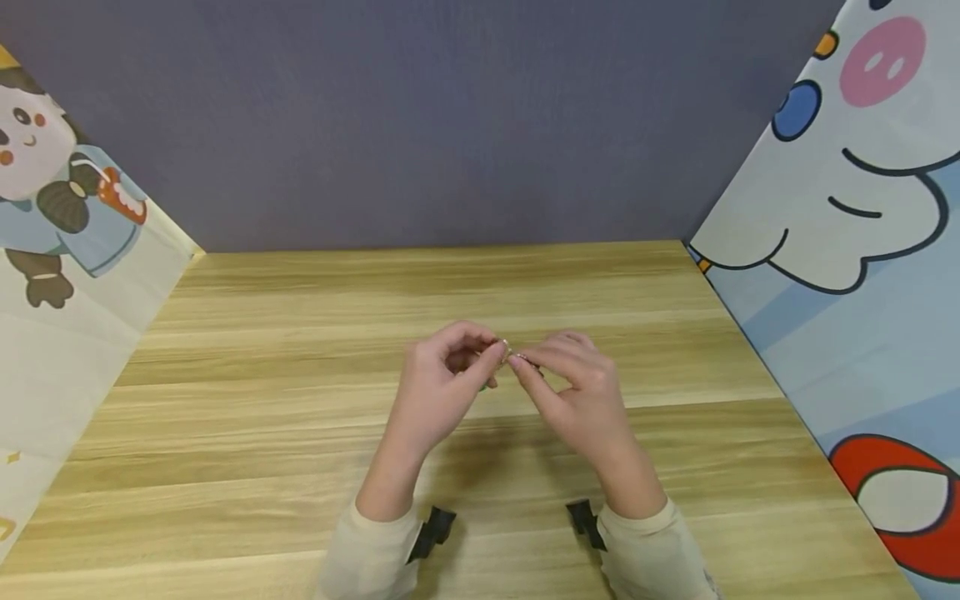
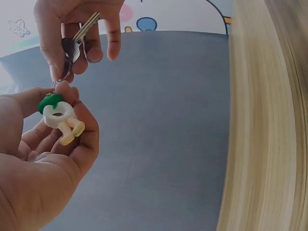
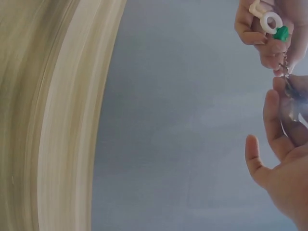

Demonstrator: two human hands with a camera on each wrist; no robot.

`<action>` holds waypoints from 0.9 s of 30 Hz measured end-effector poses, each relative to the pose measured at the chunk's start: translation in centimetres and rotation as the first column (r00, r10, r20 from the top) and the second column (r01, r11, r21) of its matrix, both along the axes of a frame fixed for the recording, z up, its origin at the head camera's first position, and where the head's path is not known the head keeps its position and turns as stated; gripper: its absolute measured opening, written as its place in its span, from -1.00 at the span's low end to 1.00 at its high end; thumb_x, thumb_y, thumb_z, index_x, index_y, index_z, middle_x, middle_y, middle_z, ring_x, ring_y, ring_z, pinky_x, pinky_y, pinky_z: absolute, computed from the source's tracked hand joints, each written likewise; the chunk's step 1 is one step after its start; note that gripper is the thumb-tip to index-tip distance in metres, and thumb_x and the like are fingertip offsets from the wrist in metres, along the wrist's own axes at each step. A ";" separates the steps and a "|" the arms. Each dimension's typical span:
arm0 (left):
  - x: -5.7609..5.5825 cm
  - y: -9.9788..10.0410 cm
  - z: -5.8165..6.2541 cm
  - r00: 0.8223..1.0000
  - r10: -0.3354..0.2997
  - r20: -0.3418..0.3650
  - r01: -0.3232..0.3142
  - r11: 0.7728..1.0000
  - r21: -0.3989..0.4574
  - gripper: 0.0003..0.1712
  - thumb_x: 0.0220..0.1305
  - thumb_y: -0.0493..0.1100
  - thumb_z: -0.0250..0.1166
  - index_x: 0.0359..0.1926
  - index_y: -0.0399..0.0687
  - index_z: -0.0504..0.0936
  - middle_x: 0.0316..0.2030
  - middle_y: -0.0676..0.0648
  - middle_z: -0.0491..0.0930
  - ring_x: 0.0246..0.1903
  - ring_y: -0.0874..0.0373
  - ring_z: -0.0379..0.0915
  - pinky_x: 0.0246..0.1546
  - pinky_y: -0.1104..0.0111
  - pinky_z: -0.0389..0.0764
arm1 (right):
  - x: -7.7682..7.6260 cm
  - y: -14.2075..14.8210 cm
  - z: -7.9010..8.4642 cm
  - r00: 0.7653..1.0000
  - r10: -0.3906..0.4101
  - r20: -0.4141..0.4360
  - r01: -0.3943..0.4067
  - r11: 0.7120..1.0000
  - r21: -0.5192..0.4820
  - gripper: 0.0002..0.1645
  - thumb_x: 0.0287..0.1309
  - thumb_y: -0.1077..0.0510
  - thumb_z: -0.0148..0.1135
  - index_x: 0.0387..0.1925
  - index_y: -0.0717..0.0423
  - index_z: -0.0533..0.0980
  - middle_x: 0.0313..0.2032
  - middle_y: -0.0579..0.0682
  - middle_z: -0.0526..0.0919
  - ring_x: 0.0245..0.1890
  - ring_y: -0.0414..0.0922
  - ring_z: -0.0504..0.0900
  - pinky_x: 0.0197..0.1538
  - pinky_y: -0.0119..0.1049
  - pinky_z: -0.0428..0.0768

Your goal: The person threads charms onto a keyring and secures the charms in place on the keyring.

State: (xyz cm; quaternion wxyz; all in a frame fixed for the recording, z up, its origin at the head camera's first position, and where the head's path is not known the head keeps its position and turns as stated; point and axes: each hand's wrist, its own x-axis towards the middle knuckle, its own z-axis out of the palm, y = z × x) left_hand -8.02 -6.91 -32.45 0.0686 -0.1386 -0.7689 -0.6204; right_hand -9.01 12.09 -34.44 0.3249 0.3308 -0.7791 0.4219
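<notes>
Both hands meet over the middle of the table, their fingertips close together. My left hand (image 1: pixel 442 387) pinches the metal end of a keychain between thumb and index finger. From it hangs a small figure charm (image 2: pixel 58 114), green at the top, with a white ring-shaped middle and pale legs. My right hand (image 1: pixel 577 392) pinches the key ring (image 2: pixel 68 71) beside the left fingertips. Metal keys (image 2: pixel 83 32) hang on this ring under the right fingers. In the right wrist view a short chain (image 3: pixel 285 61) runs between the green part and the ring.
A wood-grain table (image 1: pixel 262 450) lies below the hands. Behind it stands a plain grey-blue panel (image 1: pixel 450 125). Cartoon-printed panels border the left (image 1: pixel 67 350) and right (image 1: pixel 847 350) sides. Black straps' ends (image 1: pixel 432 532) show at both sleeves.
</notes>
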 end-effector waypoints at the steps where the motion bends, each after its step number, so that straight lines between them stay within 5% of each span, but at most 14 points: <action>1: 0.0 0.0 0.0 1.000 -0.008 -0.005 0.008 1.000 0.006 -0.92 0.47 -0.21 0.39 -0.13 -0.14 0.75 -0.28 -0.13 0.78 -0.46 0.16 0.68 -0.40 0.34 0.73 | 0.0 0.1 0.0 1.000 -0.002 0.009 0.002 1.000 -0.012 -0.97 0.19 0.34 0.50 -0.33 0.24 0.81 -0.37 0.08 0.86 -0.38 -0.05 0.80 0.07 -0.10 0.69; 9: 0.1 0.1 0.0 0.998 -0.053 -0.029 0.054 0.998 0.025 -0.90 0.46 -0.27 0.38 -0.08 -0.20 0.71 -0.26 -0.17 0.81 -0.41 0.14 0.72 -0.28 0.22 0.82 | 0.0 0.4 0.5 0.994 0.005 0.110 0.006 0.995 -0.098 -0.86 0.07 0.47 0.52 -0.33 0.26 0.81 -0.36 0.08 0.86 -0.32 -0.03 0.81 -0.01 -0.49 0.69; 15: 0.1 0.1 0.0 0.995 -0.051 -0.084 0.053 0.999 0.014 -0.81 0.47 -0.27 0.37 0.04 -0.21 0.72 -0.24 -0.17 0.81 -0.42 0.15 0.72 -0.29 0.31 0.78 | 0.0 0.5 0.7 0.982 0.021 0.189 0.003 0.992 -0.129 -0.92 0.17 0.43 0.50 -0.33 0.25 0.80 -0.34 0.10 0.86 -0.25 -0.15 0.82 -0.03 -0.51 0.71; 20: 0.0 0.1 0.1 0.988 -0.047 -0.148 0.050 0.999 0.016 -0.91 0.47 -0.28 0.37 -0.11 -0.24 0.74 -0.26 -0.15 0.81 -0.43 0.17 0.70 -0.29 0.35 0.76 | 0.0 0.6 0.7 0.976 0.029 0.215 0.000 0.991 -0.132 -0.95 0.22 0.39 0.48 -0.32 0.26 0.80 -0.33 0.10 0.86 -0.23 -0.20 0.82 -0.02 -0.50 0.72; 27: -0.1 0.0 0.2 0.989 -0.064 -0.133 0.065 0.998 0.004 -0.97 0.44 -0.29 0.39 -0.18 -0.20 0.72 -0.29 -0.14 0.82 -0.43 0.17 0.72 -0.30 0.35 0.76 | 0.0 0.6 0.8 0.974 0.037 0.224 -0.012 0.993 -0.115 -0.94 0.25 0.39 0.45 -0.30 0.25 0.80 -0.31 0.09 0.86 -0.22 -0.21 0.82 -0.04 -0.52 0.71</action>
